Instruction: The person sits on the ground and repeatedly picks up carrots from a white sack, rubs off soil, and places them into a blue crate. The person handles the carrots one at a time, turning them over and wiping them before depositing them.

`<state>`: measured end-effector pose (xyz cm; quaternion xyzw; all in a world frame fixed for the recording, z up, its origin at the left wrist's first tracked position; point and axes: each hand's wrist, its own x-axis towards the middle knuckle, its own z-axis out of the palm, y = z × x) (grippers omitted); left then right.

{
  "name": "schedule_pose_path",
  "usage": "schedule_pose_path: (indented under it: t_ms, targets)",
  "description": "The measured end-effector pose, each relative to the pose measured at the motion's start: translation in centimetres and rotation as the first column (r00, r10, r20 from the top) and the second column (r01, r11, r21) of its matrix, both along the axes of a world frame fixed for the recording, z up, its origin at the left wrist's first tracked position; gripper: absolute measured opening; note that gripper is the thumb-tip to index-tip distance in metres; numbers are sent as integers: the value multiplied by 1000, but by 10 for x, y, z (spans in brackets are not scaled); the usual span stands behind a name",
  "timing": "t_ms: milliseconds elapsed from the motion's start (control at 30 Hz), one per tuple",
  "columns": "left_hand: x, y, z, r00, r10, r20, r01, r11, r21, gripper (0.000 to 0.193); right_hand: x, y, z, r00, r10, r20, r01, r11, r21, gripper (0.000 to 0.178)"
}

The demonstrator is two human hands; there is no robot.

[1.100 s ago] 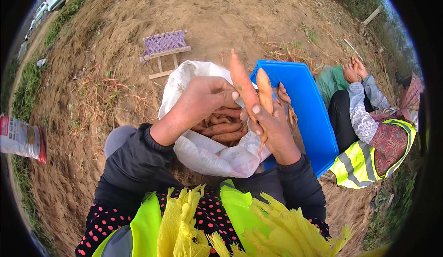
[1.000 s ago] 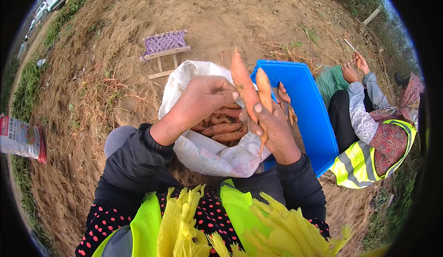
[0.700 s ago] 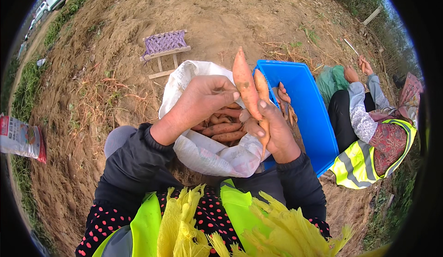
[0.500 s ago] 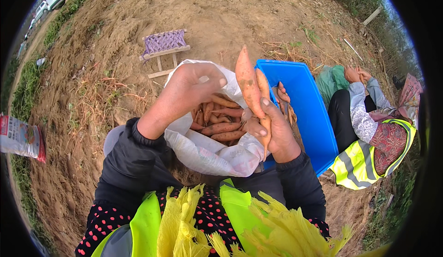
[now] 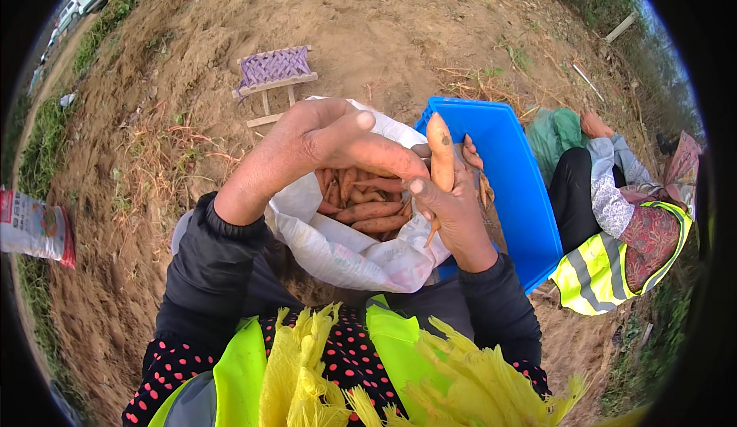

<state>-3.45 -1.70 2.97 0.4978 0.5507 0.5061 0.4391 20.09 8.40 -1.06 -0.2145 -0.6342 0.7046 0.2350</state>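
Observation:
My right hand (image 5: 457,216) is closed round a slim sweet potato (image 5: 441,151), which stands upright with a thin root tail (image 5: 433,232) poking out below. My left hand (image 5: 338,141) reaches across from the left, its thumb apart from its stretched fingers, with the fingertips by my right hand. I see nothing held in it. Beneath both hands a white woven sack (image 5: 330,257) lies open, and many orange-brown sweet potatoes (image 5: 368,211) fill its inside. Part of the sack's mouth is hidden by my left hand.
A blue plastic bin (image 5: 531,224) stands right of the sack, with several sweet potatoes (image 5: 471,153) at its left side. Beyond it sits a person in a yellow reflective vest (image 5: 595,271). A small stool with purple webbing (image 5: 275,67) is ahead; a printed bag (image 5: 34,227) lies far left.
The larger sweet potato that my right hand held beside the slim one no longer shows. My left hand has moved right, its fingers now straightened toward my right hand.

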Motion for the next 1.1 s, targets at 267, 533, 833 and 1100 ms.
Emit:
schedule_pose_path:
  t_ms: [267, 533, 833, 1100]
  targets:
    - [-3, 8, -5, 984, -93, 151, 92, 996, 14, 32, 4, 10, 7, 996, -84, -40, 76, 983, -167, 83]
    - [-1, 8, -8, 988, -110, -110, 120, 989, 89, 36, 8, 10, 12, 994, -95, -50, 83, 977, -195, 76]
    - [8, 6, -2, 886, -33, -462, 138, 971, 196, 31, 5, 7, 17, 996, -91, 11, 91, 989, -113, 64]
    - [11, 5, -3, 764, 46, -643, 188, 939, 289, 22, 6, 6, 20, 994, -28, 107, 39, 994, -102, 61]
